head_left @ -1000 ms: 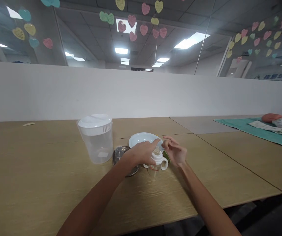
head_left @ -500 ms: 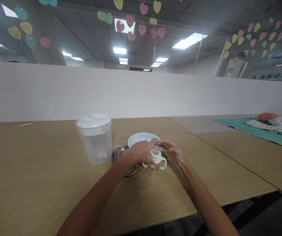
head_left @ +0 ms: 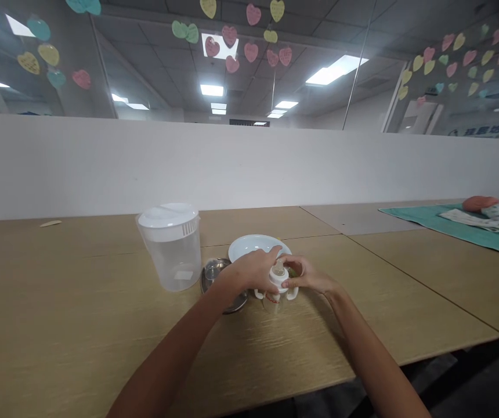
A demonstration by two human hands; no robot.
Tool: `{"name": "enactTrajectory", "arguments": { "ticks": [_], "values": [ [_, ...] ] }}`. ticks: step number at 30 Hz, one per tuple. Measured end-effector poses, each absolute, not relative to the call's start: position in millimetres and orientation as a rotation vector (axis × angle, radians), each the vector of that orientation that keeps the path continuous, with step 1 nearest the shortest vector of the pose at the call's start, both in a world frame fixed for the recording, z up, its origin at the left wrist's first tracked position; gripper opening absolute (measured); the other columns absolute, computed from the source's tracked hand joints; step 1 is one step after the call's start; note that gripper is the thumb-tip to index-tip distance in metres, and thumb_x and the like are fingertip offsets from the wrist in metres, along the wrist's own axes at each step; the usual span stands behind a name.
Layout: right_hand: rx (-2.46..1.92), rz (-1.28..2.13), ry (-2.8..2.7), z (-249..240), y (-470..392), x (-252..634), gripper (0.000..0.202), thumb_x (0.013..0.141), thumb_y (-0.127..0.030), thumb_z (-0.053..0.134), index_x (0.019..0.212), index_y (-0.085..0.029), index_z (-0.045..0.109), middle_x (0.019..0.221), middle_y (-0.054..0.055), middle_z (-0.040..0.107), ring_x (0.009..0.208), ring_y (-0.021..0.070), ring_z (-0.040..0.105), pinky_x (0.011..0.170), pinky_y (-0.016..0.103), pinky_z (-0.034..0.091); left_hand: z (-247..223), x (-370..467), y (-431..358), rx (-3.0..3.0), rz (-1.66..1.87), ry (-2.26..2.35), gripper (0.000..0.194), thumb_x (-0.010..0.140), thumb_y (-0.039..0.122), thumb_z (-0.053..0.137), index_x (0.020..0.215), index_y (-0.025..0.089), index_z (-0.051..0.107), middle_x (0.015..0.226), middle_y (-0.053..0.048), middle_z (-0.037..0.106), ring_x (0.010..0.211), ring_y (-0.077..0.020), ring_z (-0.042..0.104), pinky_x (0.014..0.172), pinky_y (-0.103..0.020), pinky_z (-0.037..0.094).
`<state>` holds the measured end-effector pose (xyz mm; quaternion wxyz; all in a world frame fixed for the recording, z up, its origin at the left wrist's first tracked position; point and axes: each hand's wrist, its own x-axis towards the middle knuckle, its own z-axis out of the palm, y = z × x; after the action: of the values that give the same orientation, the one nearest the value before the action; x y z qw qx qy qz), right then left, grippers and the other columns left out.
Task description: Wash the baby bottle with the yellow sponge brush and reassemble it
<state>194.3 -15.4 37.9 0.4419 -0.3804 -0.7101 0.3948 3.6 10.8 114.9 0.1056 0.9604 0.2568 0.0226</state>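
Observation:
A clear baby bottle (head_left: 274, 303) with a white collar, two white side handles and a teat stands upright on the table. My left hand (head_left: 256, 271) is wrapped round its left and far side near the collar. From the right, the thumb and fingers of my right hand (head_left: 306, 274) close on the white collar just below the teat. Behind the bottle is a white bowl (head_left: 243, 245), partly covered by my hands. A round steel tray (head_left: 236, 305) with a small clear cup (head_left: 210, 269) in it lies to the left, partly under my left forearm. A green item (head_left: 292, 271) shows behind my right fingers, mostly hidden.
A clear plastic pitcher (head_left: 173, 261) with a white lid stands left of the tray. At the far right a teal cloth (head_left: 423, 216) bears patterned fabric and an orange-brown object (head_left: 480, 203). A white wall (head_left: 249, 168) borders the table's back; its front edge runs below my right forearm.
My right hand has moved in from beside the bottle and closed on its collar. My left hand keeps its hold on the bottle. The camera view has shifted slightly.

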Motion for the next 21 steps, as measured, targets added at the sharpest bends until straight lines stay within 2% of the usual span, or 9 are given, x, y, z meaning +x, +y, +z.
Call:
{"name": "enactTrajectory", "arguments": {
  "ticks": [6,14,21],
  "values": [
    [-1.07,0.864,-1.743,37,-21,190,0.036,0.057,-0.035,0.077,0.083,-0.02,0.057,0.085,0.0,0.058,0.086,0.0183,0.052,0.078,0.031,0.041,111,5,12,2.834,0.027,0.71,0.068,0.066,0.045,0.062,0.123,0.022,0.035,0.1,-0.006,0.062,0.089,-0.0234,0.059,0.065,-0.027,0.042],
    [-1.125,0.596,-1.52,16,-32,162,0.032,0.065,-0.038,0.068,0.08,-0.022,0.045,0.079,-0.001,0.053,0.081,0.0178,0.05,0.072,0.029,0.04,112,6,11,2.914,0.05,0.727,0.068,0.063,0.042,0.065,0.121,0.018,0.038,0.096,-0.009,0.063,0.09,-0.0266,0.059,0.06,-0.027,0.042],
    [-0.994,0.245,-1.575,-7,-28,152,0.028,0.079,-0.043,0.05,0.096,-0.02,0.051,0.089,0.003,0.05,0.083,0.0189,0.049,0.074,0.031,0.04,112,5,6,2.921,-0.014,0.765,0.089,0.059,0.036,0.066,0.134,0.015,0.023,0.095,-0.01,0.064,0.089,-0.0275,0.061,0.06,-0.028,0.044]
  ]
}}
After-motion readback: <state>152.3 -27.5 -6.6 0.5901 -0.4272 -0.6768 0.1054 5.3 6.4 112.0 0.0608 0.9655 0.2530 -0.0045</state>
